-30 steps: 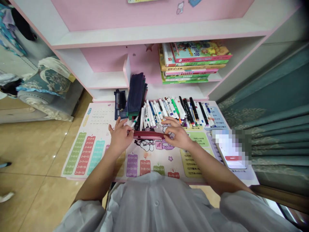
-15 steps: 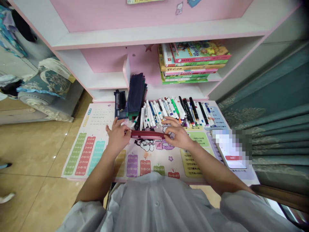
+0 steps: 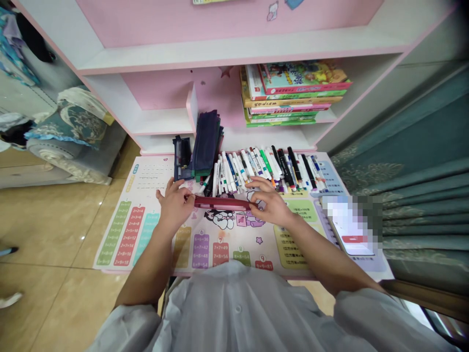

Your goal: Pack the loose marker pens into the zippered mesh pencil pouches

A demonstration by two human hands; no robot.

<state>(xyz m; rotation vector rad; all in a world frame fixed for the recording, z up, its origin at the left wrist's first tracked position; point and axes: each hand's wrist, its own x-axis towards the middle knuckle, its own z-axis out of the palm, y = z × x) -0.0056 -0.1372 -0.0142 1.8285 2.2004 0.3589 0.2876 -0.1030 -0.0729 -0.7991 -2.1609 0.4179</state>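
Note:
A dark red pencil pouch [image 3: 222,203], long and narrow, is stretched level between my two hands above the desk mat. My left hand [image 3: 175,205] pinches its left end between thumb and forefinger, the other fingers lifted. My right hand [image 3: 270,203] pinches the right end. Just beyond the pouch lies a wide row of markers [image 3: 252,168], mostly white, some black and one green. To their left is a stack of dark blue pouches [image 3: 205,142], and beside it a dark pouch [image 3: 182,155] with a see-through window. What the red pouch holds cannot be made out.
A pink and white shelf unit [image 3: 242,56] rises behind the desk, with a stack of books [image 3: 293,95] on its right. A phone [image 3: 350,227] lies at the desk's right side, near a teal curtain [image 3: 421,161]. The desk mat [image 3: 234,244] carries printed times tables.
My left hand has shifted slightly left along the red pouch, showing more of its left end. My right hand has barely moved.

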